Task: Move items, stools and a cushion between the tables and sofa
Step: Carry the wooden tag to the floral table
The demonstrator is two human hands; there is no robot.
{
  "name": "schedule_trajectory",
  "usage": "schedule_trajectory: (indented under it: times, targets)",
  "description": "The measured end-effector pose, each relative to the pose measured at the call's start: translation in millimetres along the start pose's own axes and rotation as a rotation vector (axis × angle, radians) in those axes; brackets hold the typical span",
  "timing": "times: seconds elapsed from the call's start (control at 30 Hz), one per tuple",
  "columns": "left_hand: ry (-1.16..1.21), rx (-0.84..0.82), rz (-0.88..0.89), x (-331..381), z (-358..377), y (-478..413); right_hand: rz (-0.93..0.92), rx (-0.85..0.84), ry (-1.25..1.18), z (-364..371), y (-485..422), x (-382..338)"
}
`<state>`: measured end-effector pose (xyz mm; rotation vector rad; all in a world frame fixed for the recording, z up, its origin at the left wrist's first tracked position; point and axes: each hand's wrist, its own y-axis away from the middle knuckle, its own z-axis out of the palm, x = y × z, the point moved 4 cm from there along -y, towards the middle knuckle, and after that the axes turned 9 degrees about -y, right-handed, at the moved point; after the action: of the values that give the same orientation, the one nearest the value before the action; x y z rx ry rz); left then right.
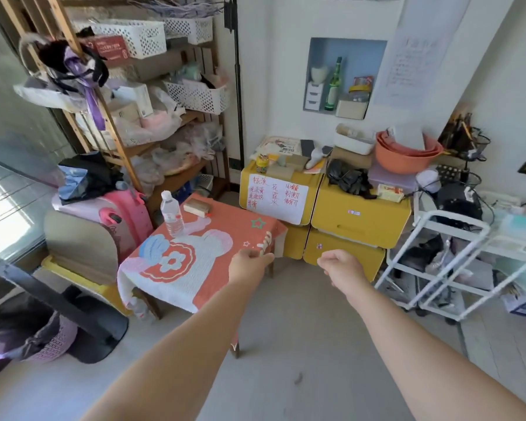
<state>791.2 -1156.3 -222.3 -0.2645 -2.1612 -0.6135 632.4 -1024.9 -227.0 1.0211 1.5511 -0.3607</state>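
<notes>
A small table (pixel 213 287) covered by an orange cloth with a cartoon mouse stands at centre left. On it are a clear water bottle (pixel 172 214) and a small tan box (pixel 196 206) near the far edge. My left hand (pixel 249 264) rests at the table's right corner, its fingers curled on the cloth edge. My right hand (pixel 342 265) hovers in the air to the right of the table, in front of the yellow cabinets, fingers loosely curled with nothing in them.
Yellow drawer cabinets (pixel 359 220) piled with clutter and an orange basin (pixel 407 156) stand behind the table. A white wire trolley (pixel 444 262) is at the right, a wooden shelf rack (pixel 152 95) and pink suitcase (pixel 131 214) at the left. Pale floor (pixel 301 344) lies in front.
</notes>
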Motion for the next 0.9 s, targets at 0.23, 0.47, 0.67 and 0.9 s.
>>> schedule_trajectory:
  times: [0.23, 0.47, 0.67, 0.9]
  targets:
    - [0.081, 0.048, -0.075, 55.7, 44.3, -61.0, -0.029, -0.055, 0.027, -36.4, -107.9, -33.4]
    - [0.087, 0.131, -0.135, 80.7, 55.2, -150.4, -0.043, -0.186, 0.045, -4.4, -204.7, -54.9]
    - [0.131, 0.18, -0.165, 97.0, 48.0, -249.9, -0.04, -0.239, 0.095, 28.5, -301.1, -85.1]
    - [0.144, 0.27, -0.209, 123.8, 15.3, -355.1, -0.04, -0.306, 0.111, 85.0, -405.4, -140.7]
